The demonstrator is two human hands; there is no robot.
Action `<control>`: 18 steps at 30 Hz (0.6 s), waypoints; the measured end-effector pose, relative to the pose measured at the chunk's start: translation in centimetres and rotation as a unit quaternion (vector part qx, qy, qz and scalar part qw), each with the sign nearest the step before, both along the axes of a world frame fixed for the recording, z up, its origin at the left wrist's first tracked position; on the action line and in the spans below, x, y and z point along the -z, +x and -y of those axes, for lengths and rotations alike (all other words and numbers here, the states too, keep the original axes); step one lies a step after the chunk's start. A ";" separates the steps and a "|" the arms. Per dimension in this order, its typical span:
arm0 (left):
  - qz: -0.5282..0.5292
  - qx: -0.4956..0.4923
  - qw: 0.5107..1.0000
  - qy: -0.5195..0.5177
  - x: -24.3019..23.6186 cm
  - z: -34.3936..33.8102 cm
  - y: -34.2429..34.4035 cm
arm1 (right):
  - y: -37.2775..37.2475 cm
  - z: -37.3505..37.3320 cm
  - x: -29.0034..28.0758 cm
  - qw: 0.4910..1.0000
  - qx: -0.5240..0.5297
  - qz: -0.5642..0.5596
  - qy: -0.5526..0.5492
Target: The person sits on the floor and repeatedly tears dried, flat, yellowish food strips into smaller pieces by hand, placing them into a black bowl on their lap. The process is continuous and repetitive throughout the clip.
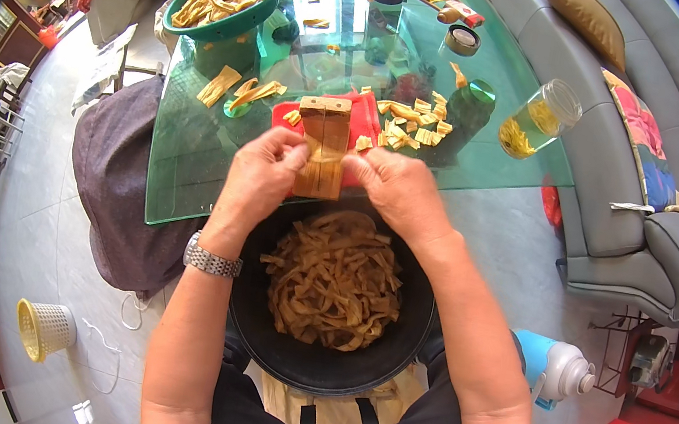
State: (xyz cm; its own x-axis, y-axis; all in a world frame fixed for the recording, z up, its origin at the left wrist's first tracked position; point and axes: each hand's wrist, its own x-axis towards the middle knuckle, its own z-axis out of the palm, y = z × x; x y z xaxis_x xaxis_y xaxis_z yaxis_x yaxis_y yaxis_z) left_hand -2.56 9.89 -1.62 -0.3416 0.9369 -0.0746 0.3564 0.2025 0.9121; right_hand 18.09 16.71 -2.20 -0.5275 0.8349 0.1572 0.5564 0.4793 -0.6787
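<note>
A wooden block tool (324,121) with a slit down its middle stands at the table's near edge, over a red cloth (363,118). My left hand (265,166) is closed, thumb and fingers pinched at the tool's left side. On its right side my right hand (403,188) is also closed, fingers curled. A paler band crosses the tool between them; I cannot tell if it is a separate strip. Below sits a black basin (249,309) in front of me, holding many tan dried strips (337,283). Short cut pieces (414,122) lie right of the cloth.
On the glass table (175,186) are a green basin (179,18) heaped with long dried strips, a jar (541,120) and a dark round lid (463,40). A grey sofa (618,247) stands right, a blue thermos (550,367) on the floor, a yellow basket (45,331) left.
</note>
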 end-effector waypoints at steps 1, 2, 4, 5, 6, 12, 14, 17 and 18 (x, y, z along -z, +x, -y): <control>-0.088 0.008 0.996 -0.012 0.3 0.2 0.1 | 0.1 0.2 0.5 0.999 0.005 0.049 -0.007; -0.112 0.006 0.993 -0.023 0.4 0.5 0.2 | 0.3 0.4 0.8 0.995 0.011 0.098 -0.015; -0.131 0.007 0.991 -0.040 -0.8 1.5 0.5 | 0.5 0.6 0.1 0.994 0.003 0.088 -0.059; -0.124 0.013 0.991 -0.043 -1.3 1.9 0.5 | 0.7 0.8 -0.1 0.993 -0.001 0.083 -0.081; -0.117 0.020 0.992 -0.044 -1.9 2.2 0.7 | 0.8 0.8 -0.2 0.995 -0.011 0.027 -0.095; 0.103 0.062 0.992 0.033 -3.6 3.7 1.9 | 1.1 2.7 -1.6 0.978 -0.123 -0.166 0.023; 0.199 0.078 0.976 0.043 -4.1 3.9 2.3 | 0.8 3.4 -2.3 0.976 -0.155 -0.154 0.020; 0.195 0.093 0.976 0.018 -3.4 3.2 1.5 | 0.3 3.5 -2.6 0.979 -0.159 -0.125 0.026; 0.194 0.057 0.979 0.035 -3.2 3.0 1.3 | 0.3 3.2 -2.1 0.983 -0.143 -0.111 0.038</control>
